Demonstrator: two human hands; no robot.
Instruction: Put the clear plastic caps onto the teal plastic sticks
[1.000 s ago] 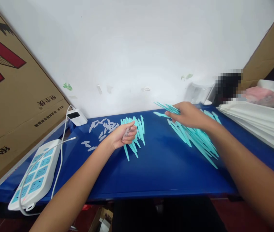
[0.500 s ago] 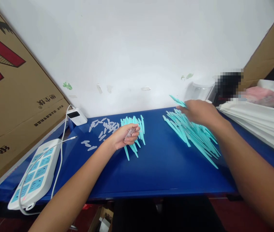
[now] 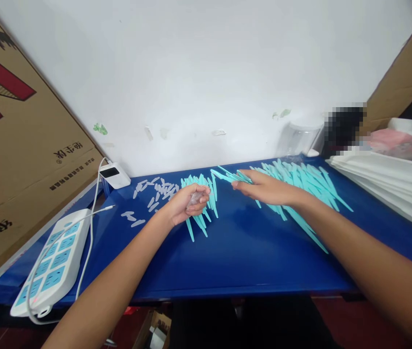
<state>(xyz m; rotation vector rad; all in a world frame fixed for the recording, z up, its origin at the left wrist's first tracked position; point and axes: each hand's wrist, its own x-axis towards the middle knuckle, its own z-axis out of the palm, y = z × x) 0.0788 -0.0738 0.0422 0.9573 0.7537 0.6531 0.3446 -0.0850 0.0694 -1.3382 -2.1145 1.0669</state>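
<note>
My left hand [image 3: 190,203] is closed around several small clear plastic sleeves [image 3: 195,198], just above a small pile of slender turquoise sticks [image 3: 201,223]. These sticks are flat and tapered, shaped like eyebrow razors. In my right hand [image 3: 264,186] is a little bundle of turquoise sticks [image 3: 233,176], pinched between thumb and fingers, with their ends pointing left toward my left hand. Behind that hand lies a larger heap of turquoise sticks [image 3: 309,182], partly covered by my forearm. Loose clear sleeves [image 3: 155,194] are scattered on the blue table left of my left hand.
A white power strip [image 3: 55,261] with a cable and a small white device [image 3: 115,175] are at the left, beside a large cardboard box [image 3: 27,121]. White trays [image 3: 387,179] are stacked at the right. A clear container [image 3: 302,138] stands against the white wall.
My right hand has moved left from above the large heap, carrying a bundle of turquoise sticks toward the small pile. My left hand has stayed nearly in place.
</note>
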